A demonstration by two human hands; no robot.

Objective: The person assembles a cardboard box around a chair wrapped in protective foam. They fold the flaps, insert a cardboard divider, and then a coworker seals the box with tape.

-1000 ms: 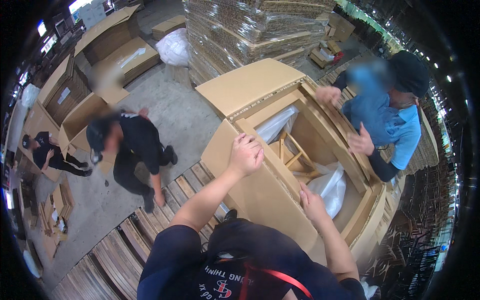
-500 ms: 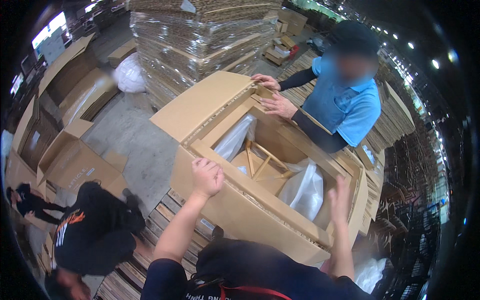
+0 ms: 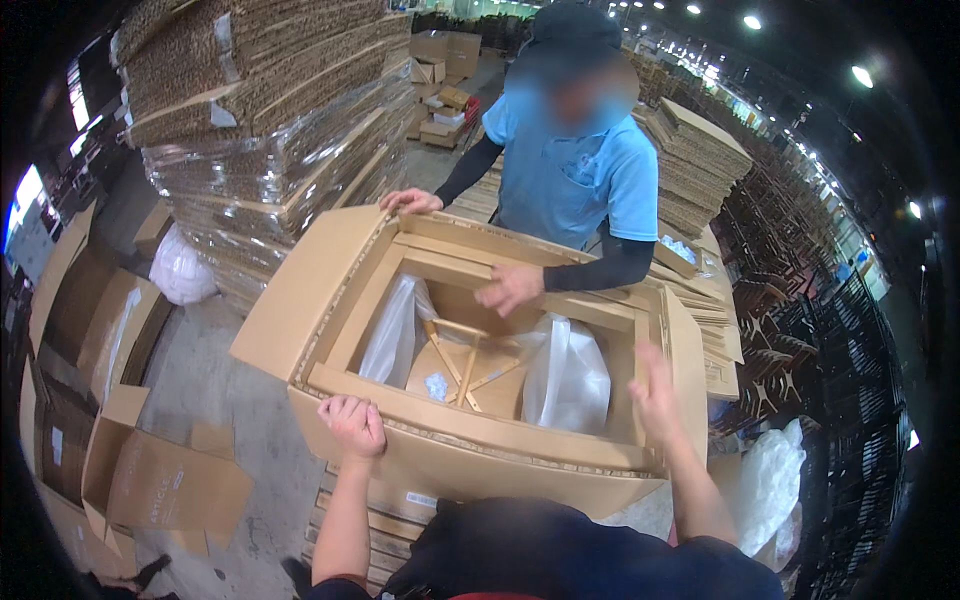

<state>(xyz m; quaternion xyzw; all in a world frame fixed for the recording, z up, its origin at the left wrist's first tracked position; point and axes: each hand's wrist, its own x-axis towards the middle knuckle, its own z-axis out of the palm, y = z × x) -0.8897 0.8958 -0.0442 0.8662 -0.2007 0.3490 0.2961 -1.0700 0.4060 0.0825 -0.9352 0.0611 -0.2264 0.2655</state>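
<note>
Open brown cardboard carton (image 3: 480,470) directly in front. Co-worker in light-blue shirt (image 3: 575,185) opposite: one hand (image 3: 512,288) now over the opening, was on the far rim; other (image 3: 412,201) still at far-left corner. Inside: translucent white plastic wrap (image 3: 570,375), tan wooden frame (image 3: 472,370). Left hand (image 3: 353,425) unchanged, curled on near rim. Right hand (image 3: 653,395) released from near rim since 1 s ago, fingers extended by right end.

grey floor (image 3: 272,462), bright overhead lights (image 3: 862,76)
</note>
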